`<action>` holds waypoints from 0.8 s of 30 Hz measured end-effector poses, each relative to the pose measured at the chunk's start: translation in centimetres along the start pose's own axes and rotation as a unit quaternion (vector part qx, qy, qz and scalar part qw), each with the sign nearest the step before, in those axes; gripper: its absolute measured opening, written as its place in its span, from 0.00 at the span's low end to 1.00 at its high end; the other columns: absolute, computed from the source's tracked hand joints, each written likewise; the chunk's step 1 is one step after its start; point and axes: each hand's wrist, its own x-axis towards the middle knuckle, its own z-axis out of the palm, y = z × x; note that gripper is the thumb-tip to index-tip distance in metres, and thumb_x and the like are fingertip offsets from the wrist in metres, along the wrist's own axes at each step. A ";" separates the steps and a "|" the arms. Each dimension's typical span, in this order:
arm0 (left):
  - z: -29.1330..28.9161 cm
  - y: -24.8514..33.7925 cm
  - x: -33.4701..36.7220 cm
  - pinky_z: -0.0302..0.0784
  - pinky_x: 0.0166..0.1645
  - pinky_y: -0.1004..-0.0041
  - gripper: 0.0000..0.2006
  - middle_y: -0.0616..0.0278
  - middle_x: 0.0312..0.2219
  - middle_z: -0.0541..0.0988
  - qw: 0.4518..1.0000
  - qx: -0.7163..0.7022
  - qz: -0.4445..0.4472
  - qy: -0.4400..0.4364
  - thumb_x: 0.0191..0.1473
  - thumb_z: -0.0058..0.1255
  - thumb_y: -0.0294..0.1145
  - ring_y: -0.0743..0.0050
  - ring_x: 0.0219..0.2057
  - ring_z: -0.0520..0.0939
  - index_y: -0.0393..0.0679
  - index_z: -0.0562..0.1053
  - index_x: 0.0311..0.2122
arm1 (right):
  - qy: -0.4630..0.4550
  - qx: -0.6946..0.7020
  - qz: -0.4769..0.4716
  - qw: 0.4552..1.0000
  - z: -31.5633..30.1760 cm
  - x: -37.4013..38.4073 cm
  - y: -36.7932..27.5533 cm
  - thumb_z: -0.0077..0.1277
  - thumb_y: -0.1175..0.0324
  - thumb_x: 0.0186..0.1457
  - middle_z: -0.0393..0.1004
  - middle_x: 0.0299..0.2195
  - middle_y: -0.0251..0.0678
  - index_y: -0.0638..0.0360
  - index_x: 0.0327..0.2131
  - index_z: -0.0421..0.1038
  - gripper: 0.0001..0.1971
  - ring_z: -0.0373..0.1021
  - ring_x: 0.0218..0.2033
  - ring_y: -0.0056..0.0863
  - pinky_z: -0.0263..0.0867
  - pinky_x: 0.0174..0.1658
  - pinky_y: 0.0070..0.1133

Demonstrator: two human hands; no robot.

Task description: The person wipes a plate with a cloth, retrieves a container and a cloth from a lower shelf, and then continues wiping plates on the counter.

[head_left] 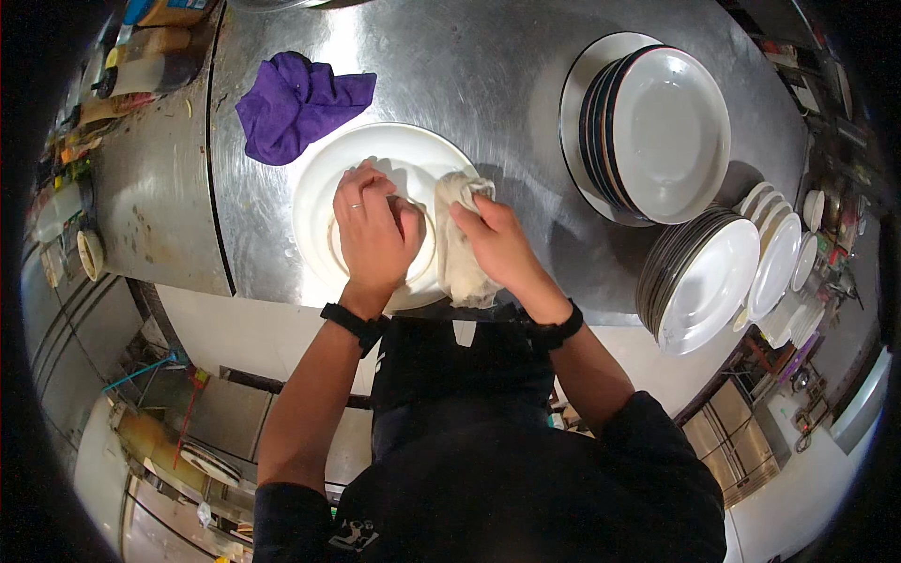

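Note:
A large white round plate [319, 174] lies on the steel counter in front of me. A raised ring shows around its middle, partly hidden by my left hand [374, 225]. That hand rests over the plate with fingers loosely bent and thumb apart, and I see nothing held in it. At the plate's right edge, my right hand [496, 239] grips a damp-looking off-white cloth [460, 258], thumb on top. The cloth hangs over the rim toward the counter's front edge. Just beyond the plate, to the left, lies a crumpled purple cloth [296, 103].
On the right of the steel counter [469, 75], a tilted stack of dark-rimmed white plates [671, 136] rests on a larger plate [574, 113]. Nearer stands another plate stack [709, 286], with smaller dishes [774, 263] beside it. Bottles [150, 73] line the far left.

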 end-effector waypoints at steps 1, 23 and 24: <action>0.0 -0.1 0.2 0.65 0.57 0.49 0.12 0.49 0.44 0.69 1.000 -0.001 -0.004 -0.001 0.45 0.48 0.21 0.41 0.52 0.71 0.38 0.67 0.38 | -0.015 0.051 0.078 0.996 -0.4 -1.2 -0.7 0.49 0.61 0.64 0.73 0.23 0.38 0.67 0.37 0.72 0.15 0.65 0.25 0.18 0.63 0.30 0.23; 0.0 -0.4 0.3 0.65 0.57 0.49 0.12 0.49 0.43 0.69 1.000 0.009 0.013 0.000 0.44 0.48 0.22 0.41 0.51 0.70 0.38 0.67 0.38 | 0.015 0.145 0.043 0.988 0.3 -3.0 2.4 0.49 0.62 0.64 0.70 0.21 0.29 0.65 0.40 0.73 0.14 0.63 0.24 0.15 0.61 0.29 0.19; 0.0 -0.3 0.2 0.65 0.57 0.49 0.12 0.49 0.43 0.69 1.000 0.008 0.012 -0.001 0.44 0.48 0.22 0.41 0.51 0.70 0.38 0.67 0.38 | 0.021 0.161 0.049 0.986 0.3 -3.6 2.3 0.49 0.62 0.64 0.70 0.21 0.29 0.65 0.39 0.73 0.14 0.63 0.23 0.15 0.62 0.28 0.19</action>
